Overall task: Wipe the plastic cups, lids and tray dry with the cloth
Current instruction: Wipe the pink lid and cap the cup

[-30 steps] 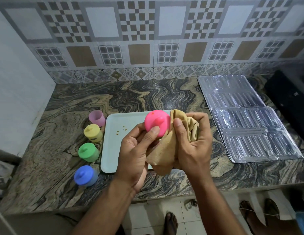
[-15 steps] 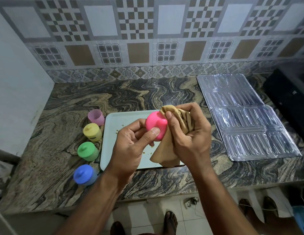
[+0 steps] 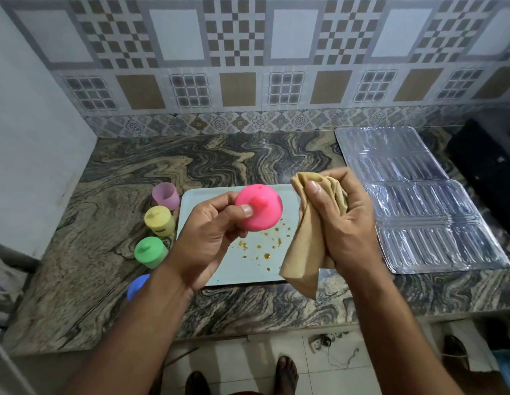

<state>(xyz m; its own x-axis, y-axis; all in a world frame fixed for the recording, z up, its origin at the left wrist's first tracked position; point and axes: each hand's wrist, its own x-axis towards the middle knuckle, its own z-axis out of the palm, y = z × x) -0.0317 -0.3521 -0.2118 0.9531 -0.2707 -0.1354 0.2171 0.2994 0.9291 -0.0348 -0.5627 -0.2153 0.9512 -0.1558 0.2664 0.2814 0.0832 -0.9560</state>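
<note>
My left hand [image 3: 208, 232] holds a pink plastic lid [image 3: 259, 208] above the pale tray [image 3: 197, 201], its knob facing me and my thumb across its lower edge. My right hand [image 3: 342, 220] grips a bunched tan cloth [image 3: 308, 246], held a little to the right of the lid and apart from it; the cloth's tail hangs down over the tray's right edge. The tray's surface carries several small orange-brown specks. To the tray's left stand a lilac cup [image 3: 165, 196], a yellow lidded cup [image 3: 159, 220], a green lidded cup [image 3: 150, 252] and a blue lidded cup [image 3: 137, 286], partly hidden by my left forearm.
A clear moulded plastic sheet [image 3: 413, 201] lies on the marble counter [image 3: 105, 266] at the right. A black object [image 3: 487, 163] sits at the far right. A tiled wall runs along the back and a white wall at the left. Sandalled feet and a cable show on the floor below.
The cloth was pressed against the pink lid; my right hand has drawn it off to the right. The lid now shows whole, and the specks on the tray are uncovered.
</note>
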